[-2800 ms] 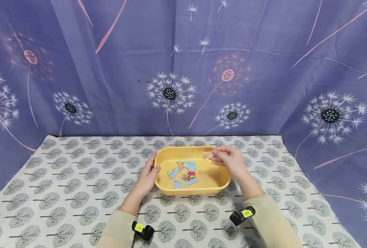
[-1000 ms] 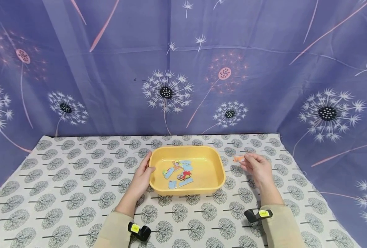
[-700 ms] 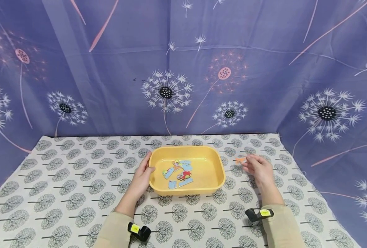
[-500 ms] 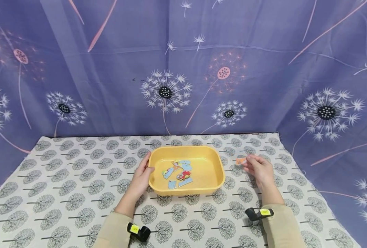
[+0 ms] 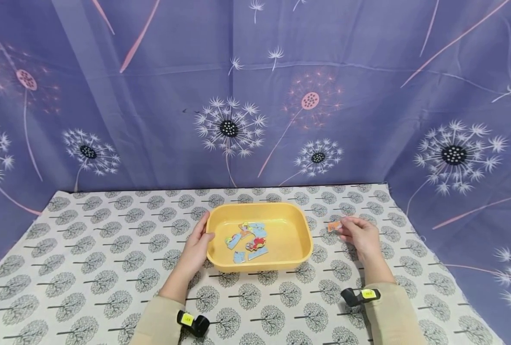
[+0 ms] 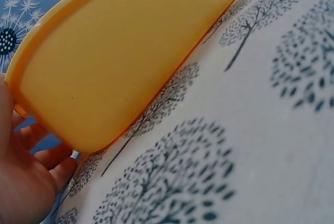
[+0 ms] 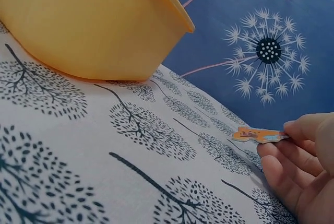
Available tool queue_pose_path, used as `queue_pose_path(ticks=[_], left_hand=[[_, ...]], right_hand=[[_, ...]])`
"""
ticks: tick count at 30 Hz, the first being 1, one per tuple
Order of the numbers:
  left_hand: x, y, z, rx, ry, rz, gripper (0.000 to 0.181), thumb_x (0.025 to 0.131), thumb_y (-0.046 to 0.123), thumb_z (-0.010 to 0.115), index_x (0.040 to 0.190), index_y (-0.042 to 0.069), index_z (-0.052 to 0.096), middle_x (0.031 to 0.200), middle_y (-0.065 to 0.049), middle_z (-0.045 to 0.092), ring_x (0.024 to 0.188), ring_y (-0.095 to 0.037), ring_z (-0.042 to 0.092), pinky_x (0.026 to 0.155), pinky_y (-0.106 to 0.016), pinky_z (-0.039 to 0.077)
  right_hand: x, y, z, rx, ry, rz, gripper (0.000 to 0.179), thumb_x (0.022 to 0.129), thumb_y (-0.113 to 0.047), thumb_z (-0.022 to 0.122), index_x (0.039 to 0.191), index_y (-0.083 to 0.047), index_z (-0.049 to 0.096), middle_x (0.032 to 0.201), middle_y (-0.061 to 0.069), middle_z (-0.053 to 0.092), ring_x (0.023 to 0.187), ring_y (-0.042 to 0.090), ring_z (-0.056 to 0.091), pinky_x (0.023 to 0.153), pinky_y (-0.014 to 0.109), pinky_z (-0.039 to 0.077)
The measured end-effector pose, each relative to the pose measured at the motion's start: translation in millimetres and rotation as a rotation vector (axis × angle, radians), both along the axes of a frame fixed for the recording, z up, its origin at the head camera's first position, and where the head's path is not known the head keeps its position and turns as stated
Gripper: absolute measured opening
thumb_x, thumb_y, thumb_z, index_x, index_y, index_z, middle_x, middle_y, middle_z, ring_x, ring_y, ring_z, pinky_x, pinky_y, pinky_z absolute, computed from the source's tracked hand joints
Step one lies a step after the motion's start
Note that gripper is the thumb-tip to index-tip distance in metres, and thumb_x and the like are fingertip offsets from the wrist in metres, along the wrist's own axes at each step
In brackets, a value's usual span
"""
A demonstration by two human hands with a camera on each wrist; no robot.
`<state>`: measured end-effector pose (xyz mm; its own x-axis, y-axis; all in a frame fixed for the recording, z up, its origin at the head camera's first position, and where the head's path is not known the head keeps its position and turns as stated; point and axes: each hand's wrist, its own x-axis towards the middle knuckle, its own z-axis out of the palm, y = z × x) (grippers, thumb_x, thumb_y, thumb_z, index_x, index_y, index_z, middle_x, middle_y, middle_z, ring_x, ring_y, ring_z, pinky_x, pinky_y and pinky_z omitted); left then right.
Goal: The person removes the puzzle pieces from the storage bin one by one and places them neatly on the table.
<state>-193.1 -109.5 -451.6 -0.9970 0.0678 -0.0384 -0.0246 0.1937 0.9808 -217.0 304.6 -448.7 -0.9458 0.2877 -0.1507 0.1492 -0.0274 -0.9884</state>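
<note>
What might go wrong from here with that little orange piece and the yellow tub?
The orange piece is pinched only at one end by the right hand's grip, so it might slip or twist out. The left hand's grip is on just one end of the yellow tub; a tug could slide it and jostle the pieces lying inside.

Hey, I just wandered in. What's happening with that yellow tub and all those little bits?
A person is working with both bare hands. The left hand grips the left end of the yellow tub, which sits on the tree-print cloth. Several small printed pieces lie inside it, mostly in its left half. The right hand pinches a small orange piece outside the tub, to its right, seemingly just above the cloth.
</note>
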Motion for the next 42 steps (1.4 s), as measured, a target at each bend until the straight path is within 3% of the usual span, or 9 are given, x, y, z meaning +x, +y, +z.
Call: queue_pose_path(ticks=[9, 27, 42], left_hand=[[-0.3, 0.3, -1.0, 0.007, 0.008, -0.001, 0.062, 0.096, 0.013, 0.040, 0.153, 0.019, 0.016, 0.158, -0.006, 0.019, 0.142, -0.027, 0.027, 0.115, -0.040, 0.029], [0.1, -1.2, -0.3, -0.009, 0.001, -0.013, 0.062, 0.097, 0.016, 0.040, 0.153, 0.021, 0.015, 0.158, -0.007, 0.019, 0.142, -0.027, 0.026, 0.115, -0.041, 0.027], [1.9, 0.0, 0.7, 0.001, 0.017, -0.012, 0.061, 0.097, 0.015, 0.040, 0.153, 0.019, 0.015, 0.158, -0.008, 0.018, 0.142, -0.028, 0.026, 0.115, -0.040, 0.026]], right_hand=[[0.1, -1.4, -1.3, 0.127, -0.017, 0.004, 0.044, 0.092, -0.015, 0.059, 0.126, 0.010, 0.049, 0.075, -0.011, 0.067, 0.069, 0.002, 0.065, 0.064, 0.019, 0.058], [1.3, -1.8, 1.6, 0.238, -0.047, -0.019, 0.045, 0.092, -0.024, 0.058, 0.125, 0.005, 0.054, 0.080, -0.008, 0.069, 0.071, 0.003, 0.065, 0.066, 0.020, 0.058], [2.5, 3.5, 3.4, 0.251, -0.073, -0.057, 0.047, 0.093, -0.026, 0.054, 0.128, 0.005, 0.053, 0.085, -0.007, 0.070, 0.073, 0.000, 0.065, 0.067, 0.020, 0.058]])
